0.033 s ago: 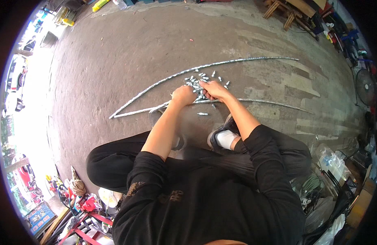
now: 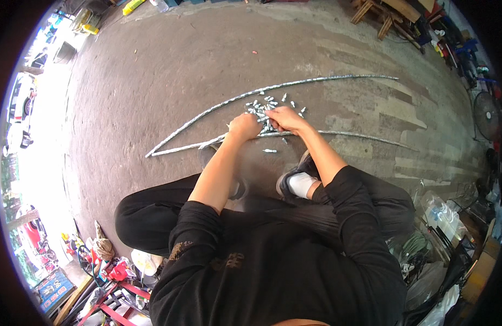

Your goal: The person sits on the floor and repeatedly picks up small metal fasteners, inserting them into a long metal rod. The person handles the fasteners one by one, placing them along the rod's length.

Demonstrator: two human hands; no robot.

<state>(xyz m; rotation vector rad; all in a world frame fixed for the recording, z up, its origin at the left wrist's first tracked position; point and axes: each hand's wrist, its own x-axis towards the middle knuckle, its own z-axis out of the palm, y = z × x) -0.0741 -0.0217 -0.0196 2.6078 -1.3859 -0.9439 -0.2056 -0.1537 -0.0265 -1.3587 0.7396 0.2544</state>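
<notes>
On the floor ahead of my crossed legs lies a loose pile of small silvery metal fittings (image 2: 260, 106). My left hand (image 2: 244, 127) is closed in a fist at the pile's left edge, over the near silvery twisted strand (image 2: 180, 148). What its fingers hold is hidden. My right hand (image 2: 286, 119) reaches in from the right, thumb and fingers drawn together among the fittings; I cannot make out what they pinch. A single fitting (image 2: 269, 151) lies apart, nearer my feet. Beyond both hands curves a second twisted strand (image 2: 245, 96), its left end meeting the near one.
My shoe (image 2: 286, 185) is close to the near strand. A wooden stand (image 2: 385, 27) is at the far right and a fan (image 2: 485, 115) at the right edge. Plastic bags (image 2: 442, 214) lie beside my right knee; mixed tools and red straps (image 2: 117, 304) are at lower left.
</notes>
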